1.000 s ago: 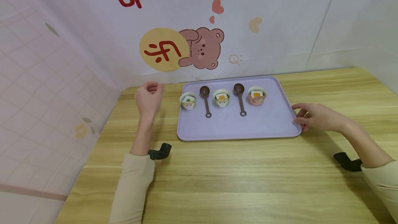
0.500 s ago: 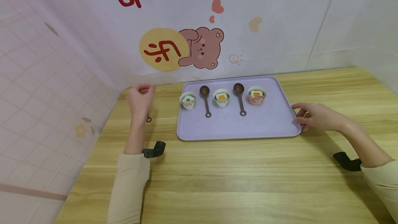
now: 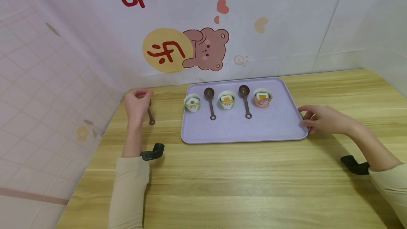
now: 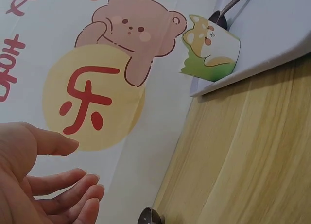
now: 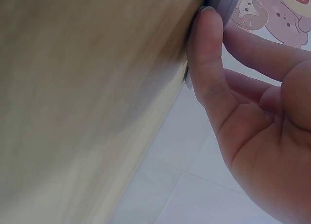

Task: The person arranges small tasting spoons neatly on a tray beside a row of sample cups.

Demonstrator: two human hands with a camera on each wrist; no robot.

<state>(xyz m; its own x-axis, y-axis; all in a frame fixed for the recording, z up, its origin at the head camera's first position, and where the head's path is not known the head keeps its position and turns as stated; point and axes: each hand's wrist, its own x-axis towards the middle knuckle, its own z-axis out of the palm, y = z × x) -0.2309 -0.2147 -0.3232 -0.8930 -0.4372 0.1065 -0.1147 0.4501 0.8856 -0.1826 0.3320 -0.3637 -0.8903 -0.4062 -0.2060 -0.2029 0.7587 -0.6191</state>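
My left hand (image 3: pixel 136 105) hovers at the table's far left, holding nothing; the left wrist view shows its thumb and fingers (image 4: pixel 63 182) apart. Just right of it, a brown measuring spoon (image 3: pixel 151 116) lies on the wood, its bowl mostly hidden by the hand. On the far right, my right hand (image 3: pixel 327 118) grips the rim of a lilac tray (image 3: pixel 241 131), thumb (image 5: pixel 209 54) against the edge. Two more brown measuring spoons, one left (image 3: pixel 211 103) and one right (image 3: pixel 246 101), lie on the tray between three small paper cups (image 3: pixel 193 104) holding white pieces.
The wooden table (image 3: pixel 235 176) reaches a white wall sheet (image 3: pixel 279 20) with a printed bear close behind the tray. A second sheet (image 3: pixel 47 98) hangs along the left side. Black wrist mounts (image 3: pixel 153 152) stick out from both forearms.
My left hand has shifted left and slightly nearer, uncovering the measuring spoon on the table. The right hand and the tray have stayed put.
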